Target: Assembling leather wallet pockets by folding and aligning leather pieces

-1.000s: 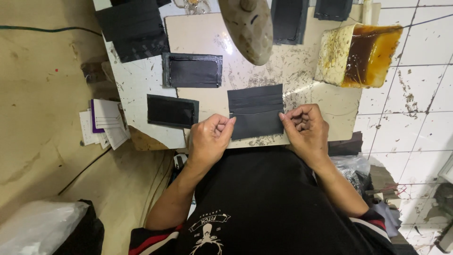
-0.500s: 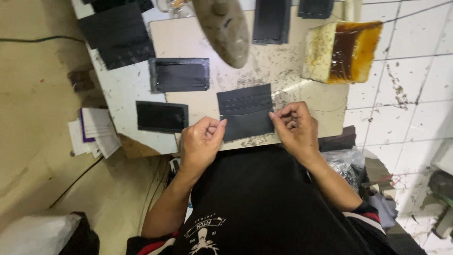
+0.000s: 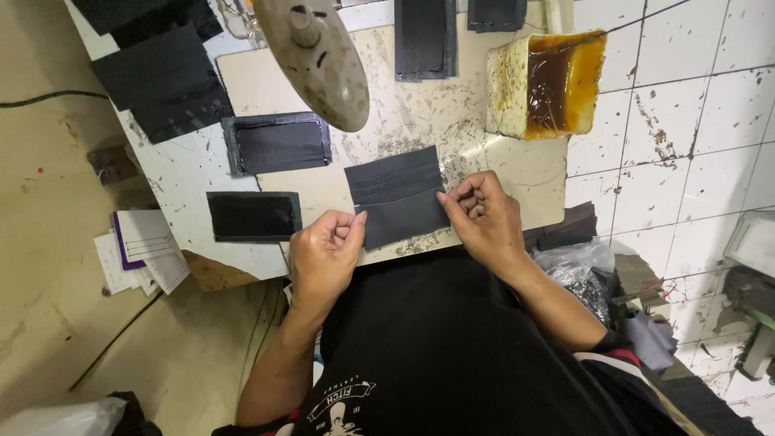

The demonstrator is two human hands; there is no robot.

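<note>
A black leather wallet panel with card slots [image 3: 397,194] lies flat on the scuffed white worktable [image 3: 186,173] just in front of me. My left hand [image 3: 324,252] pinches its lower left edge between thumb and fingers. My right hand [image 3: 483,218] grips its right edge at the same height. Both hands rest at the table's near edge, with the panel spread between them.
Two black framed panels [image 3: 278,143] [image 3: 253,216] lie left of the piece, with more black sheets [image 3: 165,81] at the far left. A beige iron-shaped tool [image 3: 319,56] hangs above. A tub of amber glue [image 3: 549,73] stands right. Papers [image 3: 141,250] lie on the floor.
Both hands keep hold of the same panel; the view has shifted slightly, and the hands have settled a little further apart along the panel's edges.
</note>
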